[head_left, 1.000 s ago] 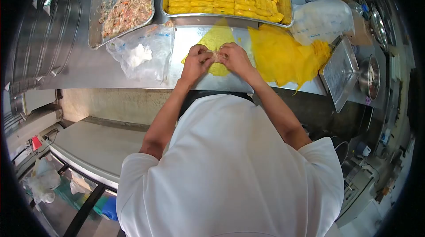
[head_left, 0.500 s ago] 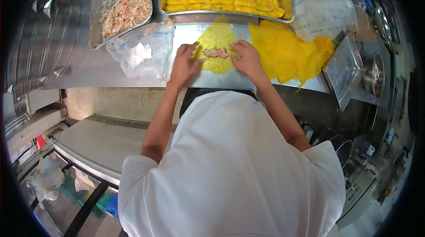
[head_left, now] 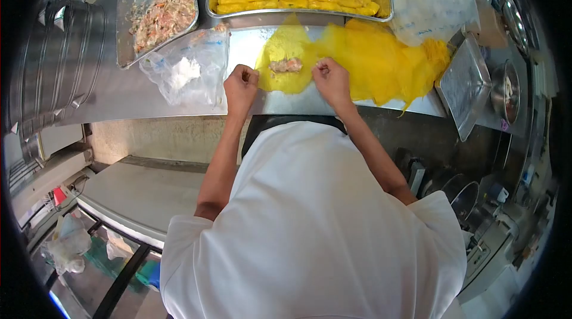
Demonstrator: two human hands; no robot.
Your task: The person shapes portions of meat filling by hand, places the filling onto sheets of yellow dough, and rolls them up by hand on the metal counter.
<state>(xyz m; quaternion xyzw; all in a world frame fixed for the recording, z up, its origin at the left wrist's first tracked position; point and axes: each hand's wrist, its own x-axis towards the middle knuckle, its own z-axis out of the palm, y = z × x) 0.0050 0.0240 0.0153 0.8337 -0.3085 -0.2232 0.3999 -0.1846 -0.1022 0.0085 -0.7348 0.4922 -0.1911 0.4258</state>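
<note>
A thin yellow sheet (head_left: 286, 39) lies on the metal table between my hands, with a short log of meat filling (head_left: 286, 65) across its middle. My left hand (head_left: 242, 85) is closed at the sheet's left edge, fingertips pinched together there. At the right edge my right hand (head_left: 331, 80) is also closed, thumb against fingers, pinching the sheet's side. Neither hand touches the filling. A stack of yellow sheets (head_left: 381, 71) lies just right of my right hand, and its left part meets the single sheet.
A tray of yellow rolls (head_left: 298, 10) stands behind the sheet. At the back left is a tray of meat filling (head_left: 193, 18). White paste (head_left: 185, 72) sits on a plastic bag (head_left: 211, 50). To the right are another bag (head_left: 435, 12), a metal tray (head_left: 468, 89) and a bowl (head_left: 505, 89).
Both hands first let go of the filling and moved apart, leaving it as a log on the sheet. Their fingers have since closed at the sheet's left and right edges.
</note>
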